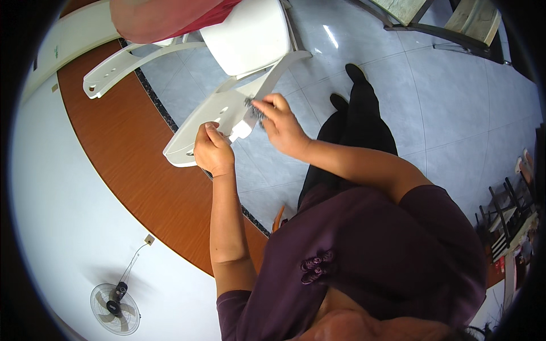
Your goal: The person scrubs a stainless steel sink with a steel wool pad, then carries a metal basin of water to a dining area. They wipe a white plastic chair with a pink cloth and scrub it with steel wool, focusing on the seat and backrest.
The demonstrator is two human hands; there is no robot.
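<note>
A white plastic chair [209,115] with slots in its backrest stands tilted in front of me, its seat facing away. My left hand [214,149] grips the edge of the backrest near one of the slots. In my right hand [281,128] is a grey metal scouring pad [256,111], pressed with the fingers to the other edge of the backrest. The pad is partly hidden by my fingers and looks slightly blurred. A white plastic piece of the chair shows between the two hands.
A second white chair [111,68] stands at the upper left, near a red cloth-like object [187,25]. Wooden-topped furniture with a dark frame [473,21] is at the upper right. Brown wall panelling [140,170] runs along the left; a fan [115,307] hangs on the wall.
</note>
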